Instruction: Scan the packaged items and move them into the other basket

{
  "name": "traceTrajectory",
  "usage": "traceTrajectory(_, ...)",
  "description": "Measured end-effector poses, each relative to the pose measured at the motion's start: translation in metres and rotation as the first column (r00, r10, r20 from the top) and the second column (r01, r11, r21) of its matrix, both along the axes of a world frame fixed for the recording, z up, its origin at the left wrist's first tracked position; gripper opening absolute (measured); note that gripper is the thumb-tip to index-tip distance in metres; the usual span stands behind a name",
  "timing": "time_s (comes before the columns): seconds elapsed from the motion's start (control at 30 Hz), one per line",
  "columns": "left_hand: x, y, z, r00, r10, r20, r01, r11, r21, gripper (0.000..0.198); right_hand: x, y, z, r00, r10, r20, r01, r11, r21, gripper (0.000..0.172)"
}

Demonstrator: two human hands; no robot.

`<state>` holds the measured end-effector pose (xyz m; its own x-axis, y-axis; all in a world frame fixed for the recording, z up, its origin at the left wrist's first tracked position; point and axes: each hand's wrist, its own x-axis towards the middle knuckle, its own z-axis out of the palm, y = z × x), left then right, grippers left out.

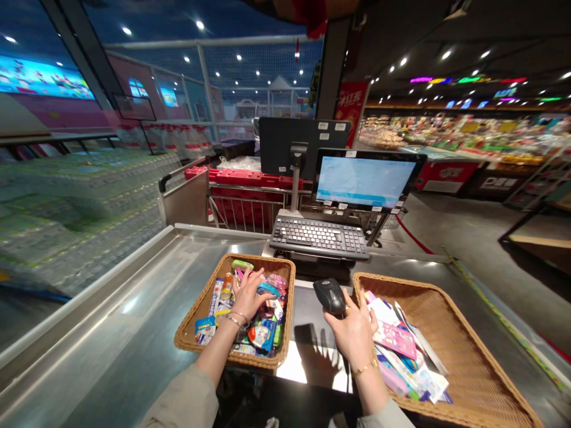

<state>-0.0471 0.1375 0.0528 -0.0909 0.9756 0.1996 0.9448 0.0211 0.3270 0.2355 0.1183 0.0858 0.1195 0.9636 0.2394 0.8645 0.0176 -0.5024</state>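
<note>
My left hand (248, 292) reaches into the left wicker basket (289, 303), over a mixed pile of small packaged goods. Its fingers are spread, with the thumb stretched to the right beside a blue package (267, 289). Whether the fingertips touch the goods is hard to tell. A black handheld barcode scanner (329, 295) is gripped in my right hand (354, 333), its head tipped toward the left basket. To the right of that hand stands a larger wicker basket (464, 356) with flat packages in it, among them a pink packet (397, 340).
Behind the baskets are a black keyboard (319, 235) and a lit monitor (363, 179), with a second screen (285, 145) turned away. A raised metal rim (89, 291) edges the counter on the left. Shopping carts (250, 205) stand beyond the counter.
</note>
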Motion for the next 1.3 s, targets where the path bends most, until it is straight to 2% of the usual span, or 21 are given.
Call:
traceTrajectory(0.23, 0.008, -0.001, -0.003, 1.000, 0.021, 0.020, -0.021, 1.000, -0.017, 0.033, 0.002, -0.001, -0.002, 1.000, 0.004, 0.021, -0.005, 1.000, 0.030, 0.029)
traceTrajectory(0.37, 0.011, 0.004, -0.013, 0.996, 0.082, 0.040, -0.082, 0.997, -0.005, 0.042, 0.005, -0.002, -0.007, 1.000, -0.009, 0.028, 0.008, 0.999, 0.052, 0.033)
traceTrajectory(0.47, 0.014, 0.011, -0.022, 0.988, 0.149, 0.037, -0.147, 0.987, -0.060, 0.049, 0.007, -0.002, -0.009, 0.999, -0.013, 0.031, 0.012, 0.998, 0.055, 0.033)
traceTrajectory(0.57, 0.017, 0.018, -0.028, 0.984, 0.179, 0.014, -0.176, 0.979, -0.107, 0.047, 0.007, -0.002, -0.009, 1.000, -0.017, 0.018, 0.016, 0.999, 0.038, 0.032)
traceTrajectory(0.7, 0.016, 0.021, -0.028, 0.959, 0.272, -0.079, -0.281, 0.949, -0.139, 0.048, 0.008, -0.002, -0.009, 1.000, -0.024, 0.011, 0.024, 1.000, 0.018, 0.031)
traceTrajectory(0.9, 0.006, 0.013, -0.023, 0.912, 0.304, -0.276, -0.328, 0.944, -0.043, 0.050, 0.009, -0.003, -0.006, 0.999, -0.013, 0.043, 0.011, 0.999, 0.031, 0.032)
traceTrajectory(0.97, 0.001, 0.013, -0.022, 0.921, 0.270, -0.279, -0.295, 0.954, -0.052, 0.045, 0.009, -0.003, -0.005, 0.999, -0.015, 0.046, 0.013, 0.999, 0.033, 0.033)
traceTrajectory(1.07, -0.010, 0.014, -0.023, 0.965, 0.110, -0.239, -0.141, 0.983, -0.115, 0.027, 0.009, -0.003, -0.004, 0.999, -0.020, 0.046, 0.019, 0.999, 0.030, 0.033)
traceTrajectory(1.17, -0.025, 0.016, -0.023, 0.976, -0.008, -0.219, -0.033, 0.983, -0.183, 0.024, 0.010, -0.003, -0.004, 0.999, -0.018, 0.043, 0.017, 0.999, 0.030, 0.032)
traceTrajectory(1.2, -0.030, 0.016, -0.024, 0.975, -0.047, -0.218, 0.001, 0.979, -0.205, 0.024, 0.010, -0.003, -0.004, 0.999, -0.015, 0.037, 0.014, 1.000, 0.027, 0.032)
traceTrajectory(1.3, -0.040, 0.017, -0.024, 0.964, -0.153, -0.219, 0.087, 0.955, -0.284, 0.051, 0.009, -0.003, -0.004, 1.000, -0.011, 0.015, 0.011, 1.000, 0.010, 0.030)
